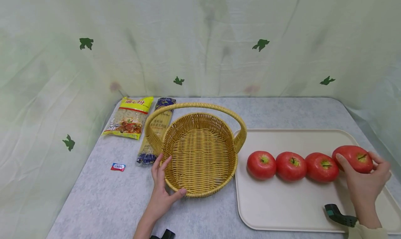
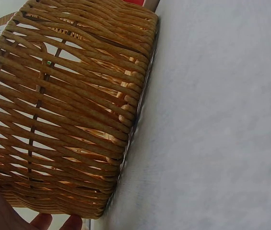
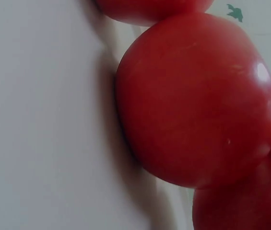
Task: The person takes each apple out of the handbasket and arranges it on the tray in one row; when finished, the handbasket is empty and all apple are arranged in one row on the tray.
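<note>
A wicker basket (image 1: 200,155) with a tall arched handle stands mid-table, its inside bare. My left hand (image 1: 163,192) holds its near-left rim, with the thumb at the front edge and fingers spread along the left side. Close by in the left wrist view is the basket's woven wall (image 2: 68,105). At the right end of a row, my right hand (image 1: 368,178) grips a red apple (image 1: 352,159) between thumb and fingers, over the tray. This apple looks tilted, its stem turned to the right. Another red apple (image 3: 197,100) fills the middle of the right wrist view.
The cream tray (image 1: 282,207) bears three more apples (image 1: 291,166) in a line left of the held one. Behind the basket's left side lie a long pasta packet (image 1: 161,122) and a yellow-topped food bag (image 1: 128,117). A small red-and-blue wrapped piece (image 1: 118,167) lies left.
</note>
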The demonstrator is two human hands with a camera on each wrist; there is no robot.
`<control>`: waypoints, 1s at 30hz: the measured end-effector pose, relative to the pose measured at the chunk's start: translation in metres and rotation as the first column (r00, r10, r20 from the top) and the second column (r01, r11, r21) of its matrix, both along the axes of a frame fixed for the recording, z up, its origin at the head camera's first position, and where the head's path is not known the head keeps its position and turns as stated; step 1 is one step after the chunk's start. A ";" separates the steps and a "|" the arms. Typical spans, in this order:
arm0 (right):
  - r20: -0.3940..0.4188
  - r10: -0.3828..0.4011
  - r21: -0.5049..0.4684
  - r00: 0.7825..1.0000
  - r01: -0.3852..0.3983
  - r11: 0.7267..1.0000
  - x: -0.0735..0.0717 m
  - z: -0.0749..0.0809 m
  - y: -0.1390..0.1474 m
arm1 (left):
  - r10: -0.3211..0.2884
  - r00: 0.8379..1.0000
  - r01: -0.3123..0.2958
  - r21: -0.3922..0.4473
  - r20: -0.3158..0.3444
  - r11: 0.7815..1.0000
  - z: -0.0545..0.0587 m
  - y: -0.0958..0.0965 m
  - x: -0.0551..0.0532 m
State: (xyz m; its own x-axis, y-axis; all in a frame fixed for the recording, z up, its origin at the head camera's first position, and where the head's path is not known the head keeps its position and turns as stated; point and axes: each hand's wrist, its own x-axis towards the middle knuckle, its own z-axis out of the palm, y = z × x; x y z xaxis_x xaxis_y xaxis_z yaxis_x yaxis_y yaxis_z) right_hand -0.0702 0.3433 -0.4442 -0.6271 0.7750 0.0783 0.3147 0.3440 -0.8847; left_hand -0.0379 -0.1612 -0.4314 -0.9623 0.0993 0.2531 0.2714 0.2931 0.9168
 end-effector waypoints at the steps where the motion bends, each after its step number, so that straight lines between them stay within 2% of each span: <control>1: 0.010 -0.001 -0.002 1.000 0.001 1.000 0.000 -0.001 0.001 | 0.000 1.000 0.000 0.000 -0.002 1.000 0.000 0.000 0.000; 22: 0.167 0.030 0.009 0.986 -0.032 0.999 0.000 -0.005 0.010 | 0.000 1.000 0.000 -0.002 0.007 1.000 0.001 0.000 0.000; 30: 0.180 0.022 -0.004 0.983 -0.022 1.000 -0.002 -0.006 0.011 | 0.004 1.000 -0.004 -0.007 0.021 1.000 0.000 0.000 0.000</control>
